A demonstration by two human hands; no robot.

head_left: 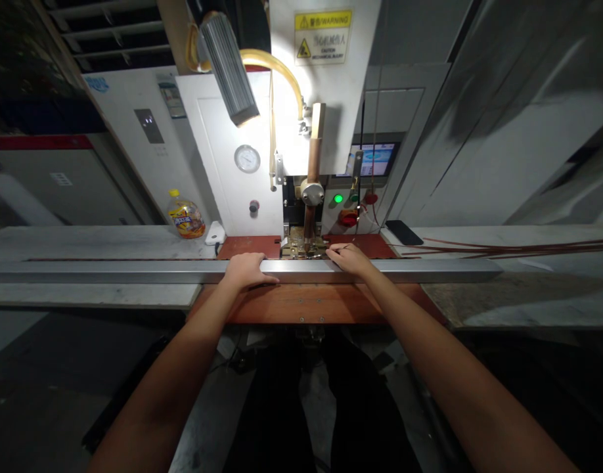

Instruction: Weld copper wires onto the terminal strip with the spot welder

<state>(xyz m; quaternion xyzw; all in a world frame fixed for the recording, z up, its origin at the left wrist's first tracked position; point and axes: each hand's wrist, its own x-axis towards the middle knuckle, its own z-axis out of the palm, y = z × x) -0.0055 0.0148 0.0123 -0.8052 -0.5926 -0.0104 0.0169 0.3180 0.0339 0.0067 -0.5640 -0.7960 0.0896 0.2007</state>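
Note:
A long grey metal bar lies sideways across the worktable. My left hand is wrapped over it, fingers on the far side and thumb along the near side. My right hand rests at the bar's far edge, thumb and fingers pinched together close to the machine's tip; what they hold is too small to make out. Between the hands, a copper-coloured electrode rod points down onto a small brass-coloured fixture just behind the bar. A thin dark strip runs along the bar's far edge at left.
A bottle of orange liquid and a white device stand at left. Behind the bar at right are a black phone and several thin brown rods. The white machine carries a lamp, a gauge and a screen.

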